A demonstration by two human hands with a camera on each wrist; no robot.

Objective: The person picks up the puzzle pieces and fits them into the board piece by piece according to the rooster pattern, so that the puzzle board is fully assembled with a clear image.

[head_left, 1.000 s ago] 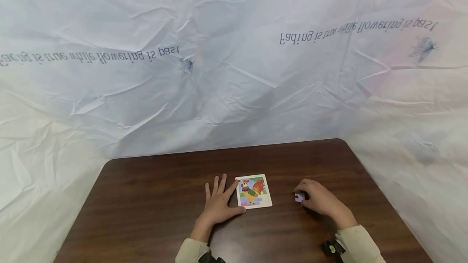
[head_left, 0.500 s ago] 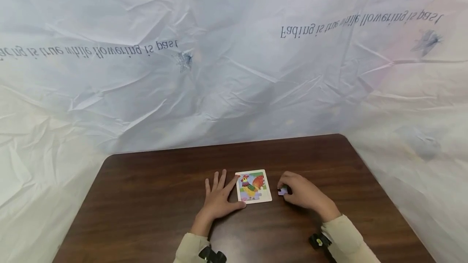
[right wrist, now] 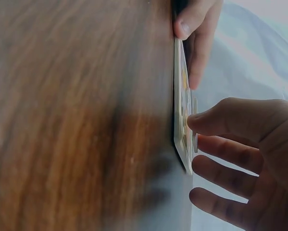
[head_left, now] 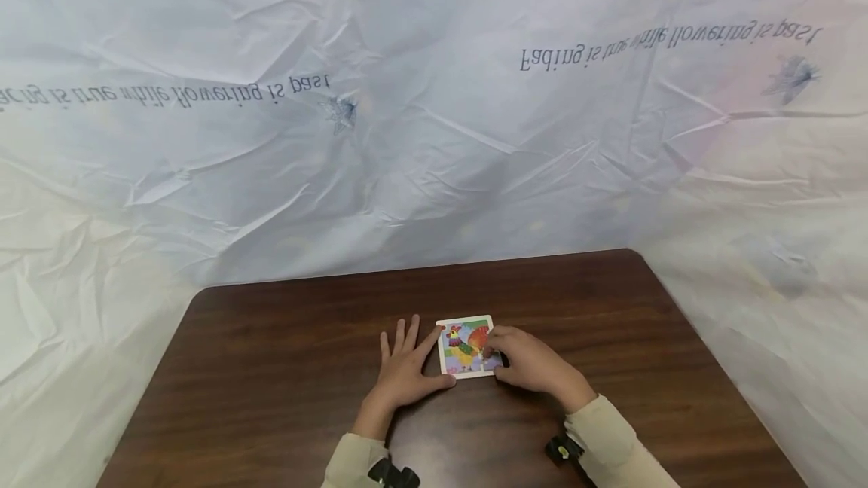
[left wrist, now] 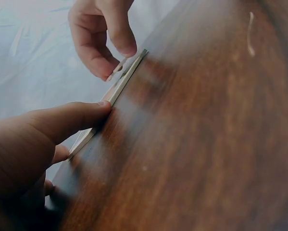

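A small square jigsaw puzzle (head_left: 473, 376) with a white border and a rooster picture lies flat on the table. My left hand (head_left: 401, 376) rests at its left side with fingers spread and straight; the thumb and index finger touch its edge. Over the puzzle's lower right part, my right hand (head_left: 539, 367) pinches a puzzle piece (left wrist: 116, 70) between thumb and fingers. In the right wrist view the piece (right wrist: 195, 142) is tilted just above the puzzle's surface; whether it touches cannot be told. My right fingers hide part of the picture in the head view.
The dark brown wooden table (head_left: 285, 367) extends around both hands. A pale, wrinkled cloth (head_left: 407, 134) with mirrored printed lettering hangs behind and beside it. Dark straps with small devices sit at both wrists.
My right hand has moved left with the puzzle piece, from the table at the right to over the puzzle. My left hand has kept its place at the puzzle's edge.
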